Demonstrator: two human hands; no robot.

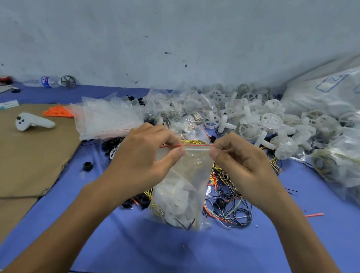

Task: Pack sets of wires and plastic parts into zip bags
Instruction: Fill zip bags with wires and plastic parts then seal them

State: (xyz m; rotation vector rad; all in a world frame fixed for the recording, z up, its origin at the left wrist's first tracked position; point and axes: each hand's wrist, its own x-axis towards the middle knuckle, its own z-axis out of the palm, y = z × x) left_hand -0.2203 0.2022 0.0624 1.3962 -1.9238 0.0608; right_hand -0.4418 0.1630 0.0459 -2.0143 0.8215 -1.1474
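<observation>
Both hands are up at the mouth of one clear zip bag with a red seal line (pixel 184 179), held above the blue-covered table (pixel 165 253) with its bottom hanging down near the cloth. The left hand (pixel 149 155) pinches the seal strip at its left end, thumb against curled fingers, and the right hand (pixel 241 160) pinches the right end the same way, so each grip is clenched on the bag's top edge. Inside sit white plastic parts and a few yellow and black wires, so this set looks loaded and sealing is the step in hand, I'd say. Whether the strip is pressed shut along its length, I can't tell. Plenty is left: a heap of loose white plastic wheel parts (pixel 262 121) at the back, far too many to count, a tangle of black, yellow and orange wires (pixel 227 204) beneath the bag, and a thick stack of empty clear bags (pixel 107 117). Filled small bags (pixel 177 106) pile up behind, number unclear. Countable: two hands, one bag in hand, one white handheld controller (pixel 33 121), one plastic water bottle (pixel 47 81).
</observation>
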